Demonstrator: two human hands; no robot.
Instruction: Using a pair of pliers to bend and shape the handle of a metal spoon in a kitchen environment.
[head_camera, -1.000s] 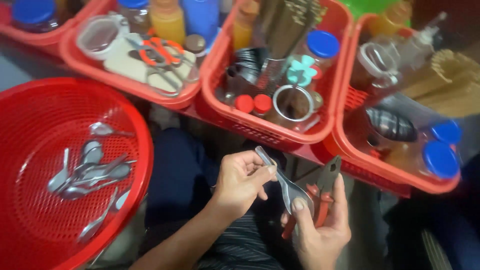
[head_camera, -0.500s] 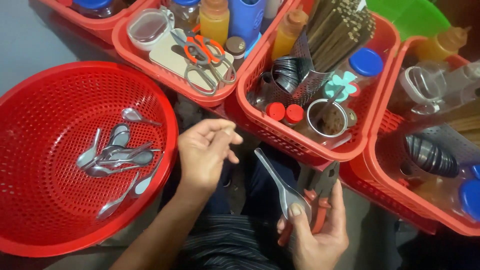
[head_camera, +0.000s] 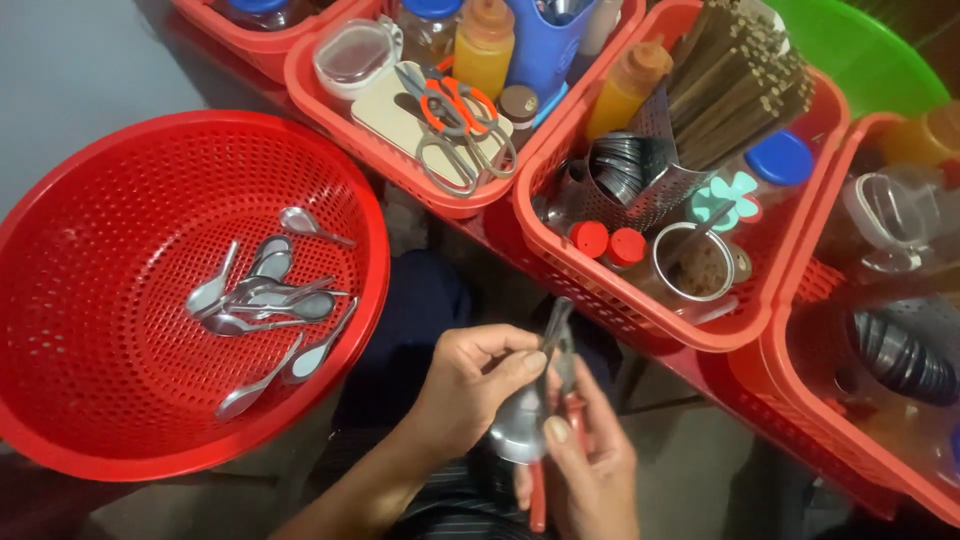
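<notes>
My right hand (head_camera: 592, 470) holds a metal spoon (head_camera: 524, 428) by its bowl, together with red-handled pliers (head_camera: 557, 400) that point up and away from me. My left hand (head_camera: 470, 385) is closed on the spoon's handle and the pliers' jaws, thumb and fingertips pinching near the top. Both hands meet low in the view, over my lap. A big round red perforated basket (head_camera: 90, 200) on the left holds several more metal spoons (head_camera: 265, 300).
Red plastic baskets line the back: one (head_camera: 340, 120) with scissors, a cutting board and sauce bottles, one (head_camera: 800, 290) with chopsticks, metal holders and jars, another (head_camera: 800, 400) at the right. A green basin (head_camera: 870, 60) stands at the top right.
My left hand came back from beside the round basket to the spoon and pliers in my right hand. The camera view shifted, and the round basket now shows more fully.
</notes>
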